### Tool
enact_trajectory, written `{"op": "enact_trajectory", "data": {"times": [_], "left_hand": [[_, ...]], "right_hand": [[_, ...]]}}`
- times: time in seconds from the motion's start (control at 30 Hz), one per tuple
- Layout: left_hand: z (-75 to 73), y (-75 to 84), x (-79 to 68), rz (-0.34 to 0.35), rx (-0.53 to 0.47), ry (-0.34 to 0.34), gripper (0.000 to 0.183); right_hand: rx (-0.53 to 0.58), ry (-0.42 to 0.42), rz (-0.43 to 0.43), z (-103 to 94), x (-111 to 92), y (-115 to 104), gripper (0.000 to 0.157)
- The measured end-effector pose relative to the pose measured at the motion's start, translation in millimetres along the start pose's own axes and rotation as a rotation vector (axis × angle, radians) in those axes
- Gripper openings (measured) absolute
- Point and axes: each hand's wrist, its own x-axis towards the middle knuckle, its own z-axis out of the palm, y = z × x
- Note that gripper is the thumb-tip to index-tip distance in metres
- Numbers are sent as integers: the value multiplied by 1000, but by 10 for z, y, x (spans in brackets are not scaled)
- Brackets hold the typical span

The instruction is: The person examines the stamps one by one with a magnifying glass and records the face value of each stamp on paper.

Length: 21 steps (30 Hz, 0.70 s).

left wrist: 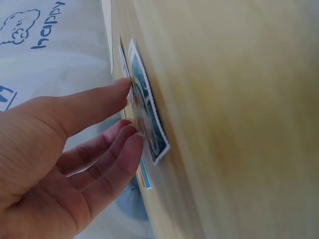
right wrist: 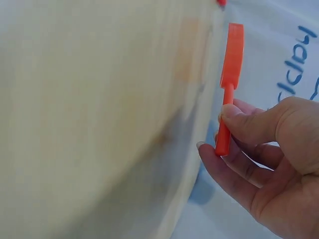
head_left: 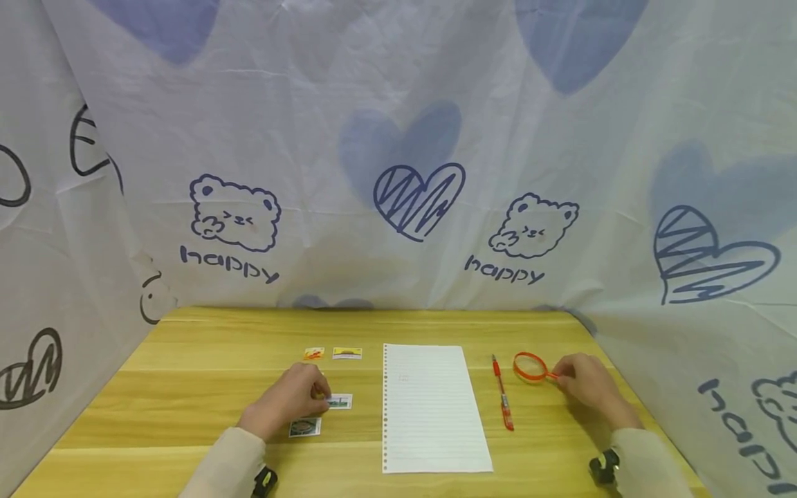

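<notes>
My left hand [head_left: 292, 394] is low over the table, its thumb and index finger pinching the left end of a white-edged postage stamp [head_left: 340, 401] with a green picture. Just nearer lies a dark green stamp [head_left: 305, 427], which fills the foreground of the left wrist view beside my fingertips. On the right, my right hand [head_left: 588, 380] grips the handle of a red magnifying glass [head_left: 530, 367] between thumb and fingers. In the right wrist view, the red handle [right wrist: 228, 117] shows in my grip, with the lens frame seen edge-on.
Two yellow-toned stamps lie farther back, a small one [head_left: 314, 353] and a wider one [head_left: 347, 353]. A lined sheet of paper [head_left: 432, 415] lies mid-table, with a red pen [head_left: 503, 394] to its right. A printed white curtain [head_left: 324, 207] stands around the wooden table [head_left: 205, 360].
</notes>
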Motion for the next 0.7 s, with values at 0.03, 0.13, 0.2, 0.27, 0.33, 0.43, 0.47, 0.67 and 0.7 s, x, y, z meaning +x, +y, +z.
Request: {"op": "enact_trajectory", "data": {"times": [0.03,0.13,0.2,0.27,0.33,0.43,0.47,0.67,0.7], "left_hand": [[-2,-1,-2,-1,0,-1,8],[-2,1,-5,-1,1,-2,8],[-1,-3,-4,0,2,0,8],[-5,-10,-9,0,5,4,8],[-6,-15,-12,-1,7,5,8],[-7,-21,-15,-2,11,8,8],[-5,-24,-15,0,13,10,7],[-2,-19,-21,8,10,20,7],[-2,-17,-22,9,10,21,7]], "right_hand": [[6,-2,3,-3,26,-39,3],[21,-14,9,-17,106,-170,3],[28,-16,5,-14,154,-255,5],[40,-13,-11,-11,204,-358,7],[47,-7,-34,0,246,-454,9],[59,-4,-53,17,301,-598,10],[60,-5,-57,21,317,-644,10],[82,-37,-64,53,412,-891,8],[87,-45,-68,57,425,-932,8]]}}
